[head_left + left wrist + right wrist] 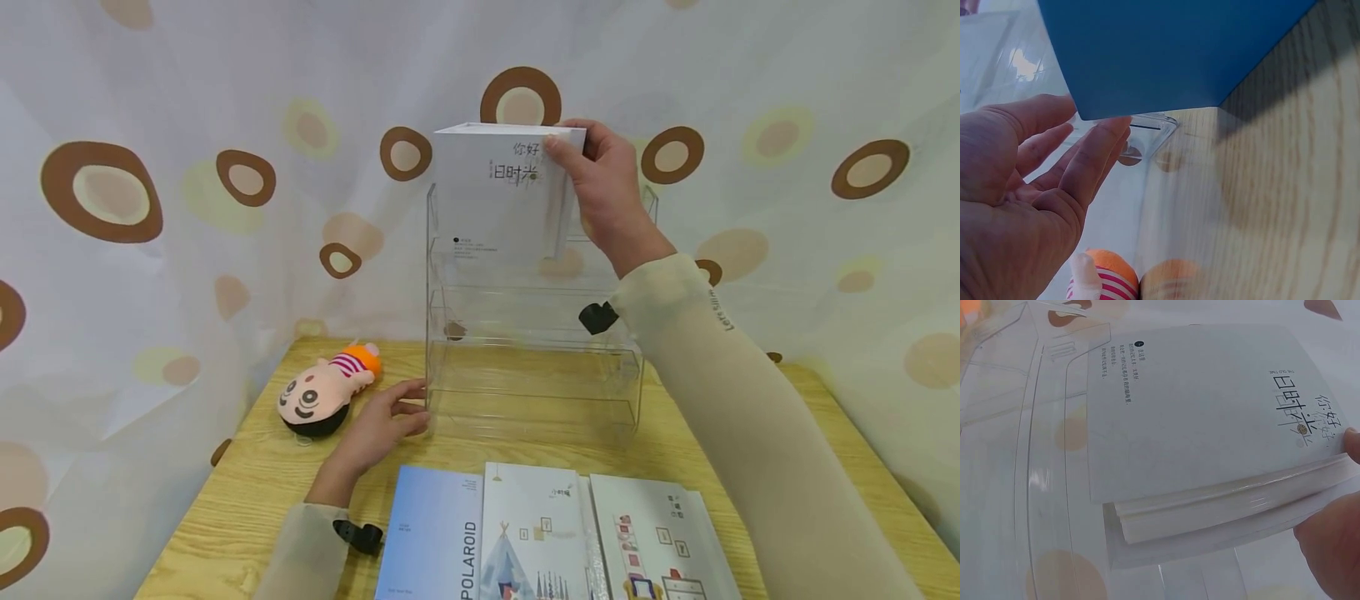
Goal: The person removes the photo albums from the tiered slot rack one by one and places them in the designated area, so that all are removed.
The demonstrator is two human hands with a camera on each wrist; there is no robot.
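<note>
A thick white photo album [480, 200] stands at the top tier of a clear acrylic rack [534, 404]. My right hand [611, 183] pinches the album by its upper right corner, thumb on the front cover. The right wrist view shows the album's page edges [1241, 503] between the covers, beside the clear rack wall [1047, 481]. Low at the rack's left side, my left hand [384, 423] has its fingertips at the clear side panel. In the left wrist view the left hand [1041, 181] has loosely bent fingers, partly behind a blue box-like edge [1166, 56].
A plush doll [322, 396] lies on the wooden table [225, 517] left of the rack. In front are a blue POLAROID album [431, 533], a white album with a tent picture [528, 517] and another white album [652, 533]. A patterned curtain [225, 83] hangs behind.
</note>
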